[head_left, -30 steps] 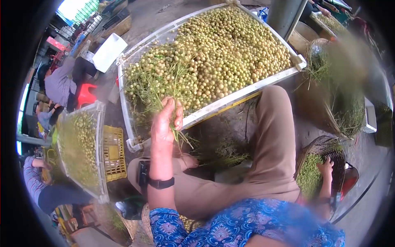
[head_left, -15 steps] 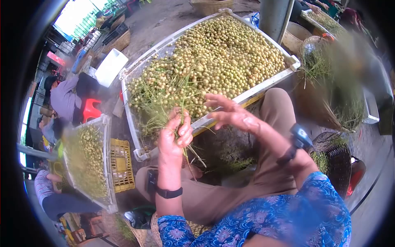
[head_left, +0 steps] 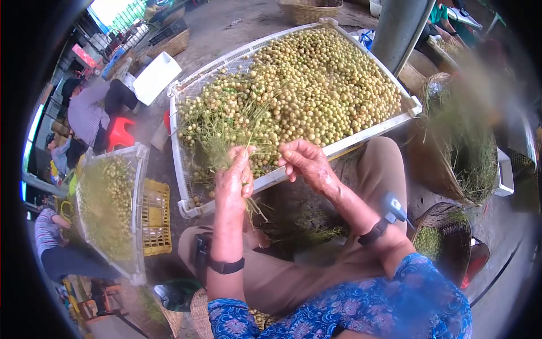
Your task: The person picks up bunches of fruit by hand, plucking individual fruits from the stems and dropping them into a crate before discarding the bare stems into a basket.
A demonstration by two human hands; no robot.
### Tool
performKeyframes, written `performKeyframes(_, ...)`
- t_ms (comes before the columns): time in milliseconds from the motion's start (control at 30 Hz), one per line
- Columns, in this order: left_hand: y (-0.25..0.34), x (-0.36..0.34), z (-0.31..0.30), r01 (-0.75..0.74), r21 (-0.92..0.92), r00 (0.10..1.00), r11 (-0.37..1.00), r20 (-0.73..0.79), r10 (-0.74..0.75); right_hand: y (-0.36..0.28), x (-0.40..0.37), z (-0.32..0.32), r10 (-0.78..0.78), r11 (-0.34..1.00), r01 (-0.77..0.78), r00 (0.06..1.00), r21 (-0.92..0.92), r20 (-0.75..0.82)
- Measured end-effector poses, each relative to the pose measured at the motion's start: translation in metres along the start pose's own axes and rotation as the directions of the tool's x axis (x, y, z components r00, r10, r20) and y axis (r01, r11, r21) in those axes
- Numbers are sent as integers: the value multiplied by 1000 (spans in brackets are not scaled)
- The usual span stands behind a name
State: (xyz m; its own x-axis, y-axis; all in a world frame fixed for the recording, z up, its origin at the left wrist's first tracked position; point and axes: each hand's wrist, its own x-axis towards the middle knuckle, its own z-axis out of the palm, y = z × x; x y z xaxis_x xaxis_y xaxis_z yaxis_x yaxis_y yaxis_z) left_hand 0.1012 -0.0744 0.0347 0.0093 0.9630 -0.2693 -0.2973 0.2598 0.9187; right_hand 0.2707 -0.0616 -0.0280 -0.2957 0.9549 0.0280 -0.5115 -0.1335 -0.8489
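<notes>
My left hand point(head_left: 234, 175) is closed around a bunch of thin green stems point(head_left: 254, 208), whose cut ends stick out below the fist. The leafy upper part of the bunch spreads over the near left corner of a white mesh tray point(head_left: 259, 183). Small round yellow-green fruits point(head_left: 316, 85) fill most of that tray. My right hand point(head_left: 309, 165) is beside the left, just above the tray's near edge, with thumb and fingers pinched together. Whatever is between those fingers is too small or hidden to make out.
A second fruit tray point(head_left: 110, 209) stands at left beside a yellow crate point(head_left: 156, 217). To the right are a tall basket of stems point(head_left: 471, 152), a dark basket with fruits point(head_left: 429, 243) and a metal post point(head_left: 402, 31). Other people sit at far left and upper right.
My right hand has gone from spread fingers to a pinch and come down toward my left hand. The left hand still grips the stems. The whole view has shifted slightly.
</notes>
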Motion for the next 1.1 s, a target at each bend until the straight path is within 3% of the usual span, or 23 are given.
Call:
performKeyframes(100,-4,-2,6,-42,19,999,999,-1,42,2,3,1,-24,998,18,995,-65,-93)
performKeyframes(167,-10,-2,11,-45,6,998,999,-44,45,3,5,4,-8,1000,1,974,-29,-225)
performKeyframes(333,-14,-2,10,-85,-39,996,996,10,85,13,17,-20,0,993,51,901,105,-434)
performKeyframes(400,-9,-2,7,-46,-121,999,992,20,49,13,14,-34,138,932,-38,957,361,-255)
performKeyframes(433,-8,-1,5,-29,-150,999,988,32,35,13,13,-34,139,931,-38,956,362,-257)
performKeyframes(500,-9,0,5,-12,-159,999,987,49,20,8,11,-31,211,865,-187,977,465,-1)
performKeyframes(600,-8,-3,8,15,-151,997,988,75,-4,-1,10,-15,179,887,-186,982,423,55)
performKeyframes(800,-8,-4,9,18,-94,998,995,63,-12,-6,11,-9,139,828,-153,988,540,67)
performKeyframes(900,-11,-6,8,29,-36,996,999,90,-26,-6,15,-7,-41,973,86,977,212,-209)
performKeyframes(933,-12,-6,9,39,5,992,999,122,-39,-5,15,-7,-42,973,88,976,213,-212)
performKeyframes(1000,-15,-9,19,58,35,990,998,130,-62,-7,15,-9,-73,954,166,935,249,-346)
performKeyframes(1067,-16,-11,24,92,66,986,994,133,-101,-13,14,-13,4,937,123,931,326,-364)
performKeyframes(1100,-17,-9,21,83,19,986,996,145,-84,-14,13,-21,94,797,92,958,597,-273)
